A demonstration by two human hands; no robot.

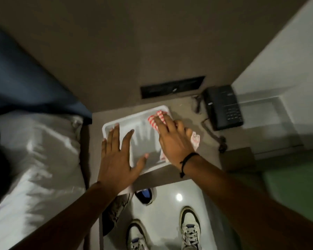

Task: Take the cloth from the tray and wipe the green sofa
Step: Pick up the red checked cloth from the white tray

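A white tray (134, 117) lies on a brown bedside table. A red-and-white striped cloth (156, 120) sits in the tray's right part and hangs over its right rim. My right hand (172, 139) lies flat on the cloth, fingers spread; I cannot tell whether it grips the cloth. My left hand (116, 159) rests open on the tray's left front edge, thumb inside the tray. A strip of green sofa (294, 192) shows at the right edge.
A black telephone (223, 107) with its cord stands on the table right of the tray. A bed with white sheets (34, 168) fills the left. My two sneakers (190, 230) and another shoe (145, 195) stand on the glossy white floor below the table.
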